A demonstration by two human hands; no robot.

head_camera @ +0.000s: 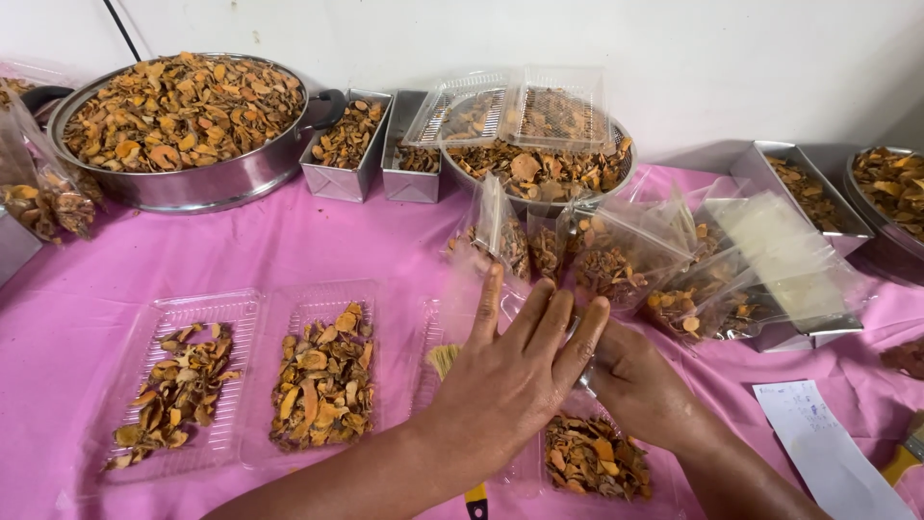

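My left hand (510, 376) lies flat, fingers together and stretched out, pressing down on the lid of a clear tray (577, 453) that sits right in front of me on the pink surface (289, 250). My right hand (635, 385) is tucked just behind and beside it, touching the same tray at its far right edge; the left covers its fingers, so I cannot tell if they pinch the lid or only rest there. Both hands are together, the left on top and nearer the tray's middle.

The tray lies under my hands and runs away from me, its long axis pointing toward the wall, like its neighbours. Dried orange-brown slices (592, 457) show through at its near end, below my wrists.

Counted: two open trays of slices lie to my left, side by side, one far left (183, 385) and one next to it (322, 376). Another pair of empty clear lids (510, 106) rests on a round bowl (539, 173) at the back. A large pan (183, 120) full of slices stands at back left, with two small metal tins (351, 144) beside it. Several filled clear bags (616, 255) stand just beyond my fingertips. A paper slip (818, 443) lies to my right.
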